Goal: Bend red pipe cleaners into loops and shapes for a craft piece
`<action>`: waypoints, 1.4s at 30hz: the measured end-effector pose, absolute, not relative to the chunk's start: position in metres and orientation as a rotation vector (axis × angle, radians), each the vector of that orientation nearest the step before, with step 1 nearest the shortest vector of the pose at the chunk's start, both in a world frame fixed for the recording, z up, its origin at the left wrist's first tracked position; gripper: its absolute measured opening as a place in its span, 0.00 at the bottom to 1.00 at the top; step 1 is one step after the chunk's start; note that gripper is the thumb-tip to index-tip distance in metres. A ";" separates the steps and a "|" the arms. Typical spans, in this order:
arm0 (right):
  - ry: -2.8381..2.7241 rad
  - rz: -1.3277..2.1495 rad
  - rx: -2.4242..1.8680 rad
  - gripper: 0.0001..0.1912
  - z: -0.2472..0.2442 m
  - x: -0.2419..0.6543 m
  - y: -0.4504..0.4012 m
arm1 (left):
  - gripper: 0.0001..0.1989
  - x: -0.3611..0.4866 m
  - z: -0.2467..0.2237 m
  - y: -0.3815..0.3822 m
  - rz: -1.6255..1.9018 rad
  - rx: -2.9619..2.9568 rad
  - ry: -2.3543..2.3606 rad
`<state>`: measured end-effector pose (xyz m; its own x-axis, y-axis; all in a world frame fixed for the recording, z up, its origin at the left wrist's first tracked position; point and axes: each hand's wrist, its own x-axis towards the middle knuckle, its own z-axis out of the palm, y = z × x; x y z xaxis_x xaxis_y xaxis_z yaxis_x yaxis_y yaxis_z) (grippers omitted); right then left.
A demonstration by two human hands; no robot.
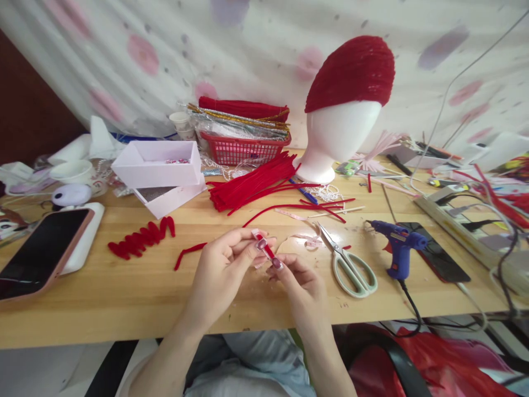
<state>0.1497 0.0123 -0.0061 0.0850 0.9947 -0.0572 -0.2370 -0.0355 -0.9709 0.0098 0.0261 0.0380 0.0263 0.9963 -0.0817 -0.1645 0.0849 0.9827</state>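
Above the front of the table, my left hand (225, 270) and my right hand (300, 286) meet, thumbs and fingertips pinched. Between them runs a short red pipe cleaner piece (268, 251), laid along a pale measuring tape (255, 234) that both hands pinch too. More of the pale tape lies loose on the wood beyond my right hand. A bent red pipe cleaner (188, 253) rests just left of my left hand. Scissors (351, 267) with pale green handles lie to the right of my right hand, blades pointing away.
Several folded red fuzzy pieces (140, 238) sit at left, near a phone (45, 251). Behind are a pile of red pipe cleaners (252, 184), a white box (157, 168), a red basket (248, 149) and a red-covered foam head (339, 132). A blue glue gun (399, 245) stands right.
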 end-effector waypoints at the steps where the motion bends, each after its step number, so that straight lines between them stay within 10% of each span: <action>1: -0.958 1.247 -1.128 0.09 -0.006 0.149 0.012 | 0.14 0.011 0.038 0.024 1.228 1.052 1.132; 21: -1.509 0.475 -1.204 0.08 -0.002 0.181 0.020 | 0.19 -0.017 0.041 0.027 1.512 1.752 1.718; 42: -1.831 0.191 -0.953 0.13 0.000 0.169 0.012 | 0.11 0.004 0.031 0.008 0.820 1.443 1.262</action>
